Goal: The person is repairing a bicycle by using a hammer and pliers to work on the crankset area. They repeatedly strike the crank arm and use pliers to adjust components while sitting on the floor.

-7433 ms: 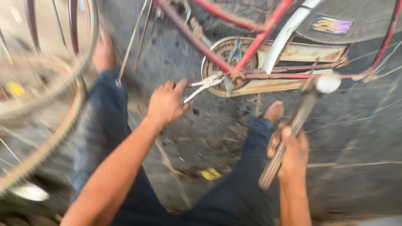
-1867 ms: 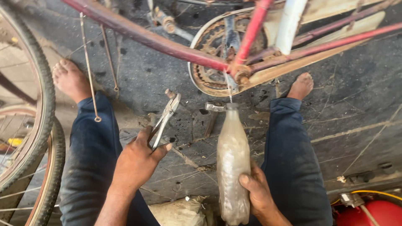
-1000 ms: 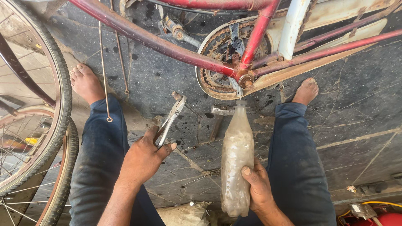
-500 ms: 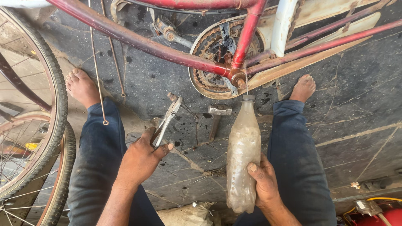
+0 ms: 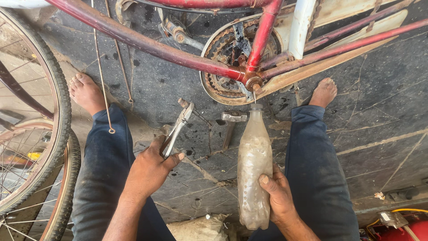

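Note:
My right hand [image 5: 280, 198] grips a dirty clear plastic bottle [image 5: 253, 167] near its base, neck pointing up at the bottom bracket [image 5: 253, 83] of a red bicycle frame [image 5: 147, 42]. My left hand [image 5: 151, 167] holds a pair of metal pliers [image 5: 178, 127], jaws pointing up and away. A hammer [image 5: 232, 122] lies on the stone floor between the pliers and the bottle. Behind the bracket sit the rusty chainring and chain [image 5: 223, 58]. My legs in dark trousers stretch out on either side, feet bare.
A bicycle wheel [image 5: 33, 134] with a worn tyre stands at the left edge. Thin wire rods [image 5: 103, 80] hang from the frame. A cream chain guard [image 5: 339, 49] runs to the right. A red object with a yellow hose [image 5: 403, 223] sits at the bottom right.
The bottle has been raised a little, so its mouth is now just under the bottom bracket. My left hand with the pliers has hardly moved.

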